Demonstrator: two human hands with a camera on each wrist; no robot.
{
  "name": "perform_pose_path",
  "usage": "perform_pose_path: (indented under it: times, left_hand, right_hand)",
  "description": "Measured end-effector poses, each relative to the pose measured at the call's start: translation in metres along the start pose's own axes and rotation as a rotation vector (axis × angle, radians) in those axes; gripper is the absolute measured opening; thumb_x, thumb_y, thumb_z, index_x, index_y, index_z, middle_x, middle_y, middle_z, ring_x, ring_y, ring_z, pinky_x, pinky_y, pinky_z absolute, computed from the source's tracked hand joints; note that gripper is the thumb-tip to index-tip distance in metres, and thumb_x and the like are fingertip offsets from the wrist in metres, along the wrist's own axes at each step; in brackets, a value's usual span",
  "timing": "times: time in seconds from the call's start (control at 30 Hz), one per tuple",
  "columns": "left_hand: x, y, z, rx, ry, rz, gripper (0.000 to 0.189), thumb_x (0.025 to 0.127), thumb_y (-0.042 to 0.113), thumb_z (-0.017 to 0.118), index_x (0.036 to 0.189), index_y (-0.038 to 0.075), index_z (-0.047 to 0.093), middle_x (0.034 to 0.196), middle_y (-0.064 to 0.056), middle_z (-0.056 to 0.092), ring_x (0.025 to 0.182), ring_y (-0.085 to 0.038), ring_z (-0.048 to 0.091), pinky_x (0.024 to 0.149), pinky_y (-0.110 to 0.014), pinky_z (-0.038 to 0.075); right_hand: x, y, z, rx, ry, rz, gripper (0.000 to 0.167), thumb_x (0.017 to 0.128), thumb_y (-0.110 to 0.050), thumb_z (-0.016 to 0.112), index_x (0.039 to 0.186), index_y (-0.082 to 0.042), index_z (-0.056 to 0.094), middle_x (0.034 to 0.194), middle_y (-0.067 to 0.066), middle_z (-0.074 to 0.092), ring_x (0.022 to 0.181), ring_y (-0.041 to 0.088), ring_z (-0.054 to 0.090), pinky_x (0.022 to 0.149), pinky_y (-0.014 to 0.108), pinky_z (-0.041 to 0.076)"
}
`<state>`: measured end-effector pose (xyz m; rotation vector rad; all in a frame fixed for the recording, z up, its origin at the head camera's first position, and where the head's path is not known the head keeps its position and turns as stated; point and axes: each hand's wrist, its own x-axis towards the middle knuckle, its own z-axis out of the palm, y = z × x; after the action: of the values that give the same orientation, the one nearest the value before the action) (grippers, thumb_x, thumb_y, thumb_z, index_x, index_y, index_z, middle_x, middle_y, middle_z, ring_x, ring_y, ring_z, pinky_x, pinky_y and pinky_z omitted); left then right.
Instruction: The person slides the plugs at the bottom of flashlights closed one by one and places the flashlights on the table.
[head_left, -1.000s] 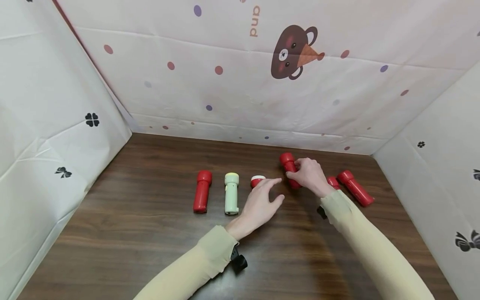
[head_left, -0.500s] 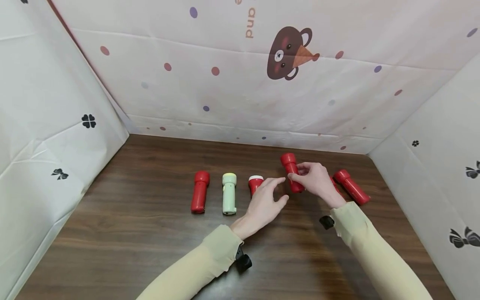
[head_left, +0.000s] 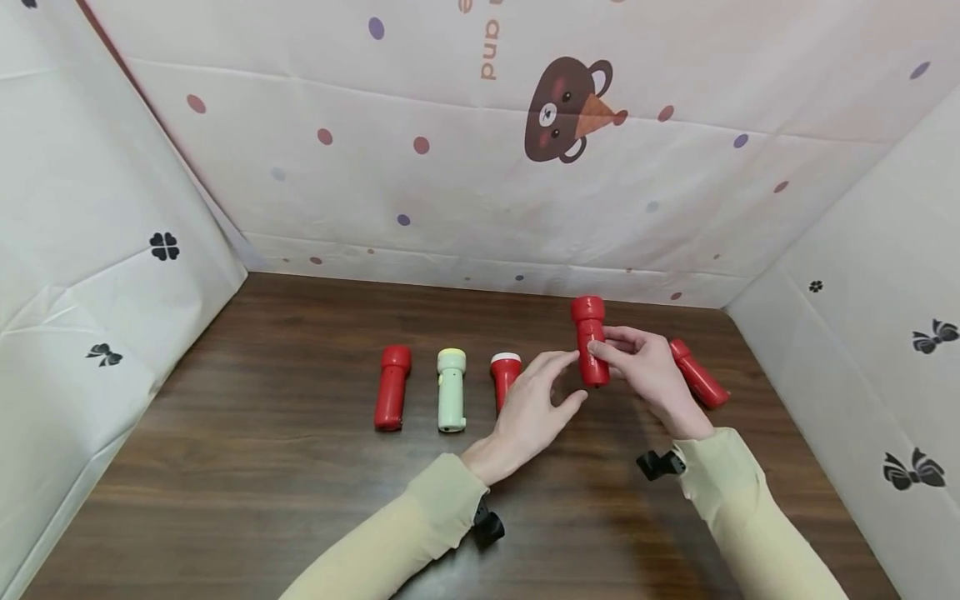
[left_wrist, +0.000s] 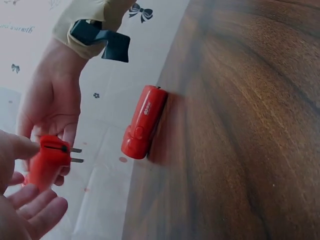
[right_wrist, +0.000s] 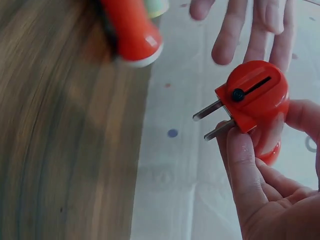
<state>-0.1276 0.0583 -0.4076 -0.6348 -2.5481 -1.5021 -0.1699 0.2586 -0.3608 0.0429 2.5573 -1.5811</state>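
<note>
My right hand (head_left: 654, 379) holds a red flashlight (head_left: 591, 337) between thumb and fingers, raised off the table with its head pointing to the far side. At its tail end, two metal plug prongs (right_wrist: 214, 120) stick out beside a slot with a black slider (right_wrist: 238, 94). My left hand (head_left: 527, 412) is just left of it, fingers spread and loosely bent, holding nothing; whether a fingertip touches the flashlight I cannot tell. Under the left hand lies a red flashlight with a white rim (head_left: 506, 371), partly hidden.
On the brown wooden table (head_left: 300, 492) lie a red flashlight (head_left: 392, 389) and a pale green flashlight (head_left: 452, 392) at the left. Another red flashlight (head_left: 699, 374) lies slanted at the right. White printed sheets (head_left: 375, 183) enclose the back and sides.
My right hand has lifted the red flashlight off the table, drawn it nearer and turned it straighter. My left hand stays close by, its fingers still apart. The head view has shifted slightly.
</note>
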Motion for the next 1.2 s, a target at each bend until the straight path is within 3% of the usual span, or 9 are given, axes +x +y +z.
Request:
perform_pose_path:
  times: [0.13,0.23,0.4,0.63,0.9,1.2]
  left_hand:
    - [-0.002,0.003,-0.002,-0.010,0.011,0.062,0.057,0.096,0.023,0.077,0.149,0.015,0.058,0.146,-0.004,0.062,0.126,-0.018,0.067,0.101,-0.025,0.060]
    - [-0.005,0.006,-0.003,-0.009,0.016,0.092,0.059,0.096,0.024,0.078,0.150,0.015,0.057,0.148,-0.004,0.061,0.130,-0.018,0.066,0.106,-0.026,0.059]
    - [-0.010,0.008,-0.007,-0.050,0.008,0.113,0.060,0.095,0.023,0.079,0.150,0.015,0.057,0.150,-0.004,0.060,0.133,-0.018,0.064,0.108,-0.029,0.058]
    - [-0.018,0.011,-0.017,-0.041,0.052,0.188,0.057,0.093,0.019,0.081,0.146,0.013,0.061,0.149,-0.004,0.061,0.134,-0.019,0.063,0.108,-0.032,0.059]
    - [-0.023,0.004,-0.030,0.036,0.093,0.333,0.058,0.088,0.014,0.085,0.142,0.011,0.065,0.144,-0.006,0.063,0.130,-0.019,0.066,0.107,-0.028,0.059]
    - [-0.030,0.003,-0.047,0.103,0.145,0.444,0.059,0.085,0.015,0.088,0.140,0.008,0.066,0.142,-0.008,0.065,0.126,-0.019,0.068,0.105,-0.025,0.059]
  right_hand:
    - [-0.009,-0.003,-0.001,0.155,-0.005,0.015,0.064,0.102,-0.029,0.069,0.152,0.005,0.047,0.100,-0.019,0.074,0.084,0.000,0.076,0.079,0.019,0.064]
    - [-0.016,-0.005,0.001,0.218,-0.003,0.015,0.063,0.103,-0.028,0.068,0.152,0.006,0.046,0.098,-0.023,0.075,0.086,0.001,0.076,0.081,0.019,0.064]
    - [-0.028,-0.010,0.003,0.346,-0.015,0.019,0.055,0.105,-0.025,0.065,0.149,0.004,0.049,0.102,-0.020,0.077,0.089,0.003,0.076,0.083,0.020,0.064]
    - [-0.041,-0.015,0.011,0.486,-0.036,-0.003,0.016,0.106,-0.018,0.061,0.120,-0.022,0.067,0.106,-0.014,0.079,0.089,0.005,0.076,0.081,0.021,0.064]
    - [-0.049,-0.019,0.026,0.602,-0.063,-0.086,0.021,0.107,-0.010,0.056,0.114,-0.022,0.072,0.104,-0.008,0.081,0.087,0.007,0.079,0.075,0.023,0.065]
    - [-0.058,-0.026,0.036,0.624,-0.157,-0.095,0.022,0.110,-0.018,0.051,0.125,-0.019,0.066,0.112,-0.008,0.079,0.094,0.007,0.077,0.084,0.025,0.064]
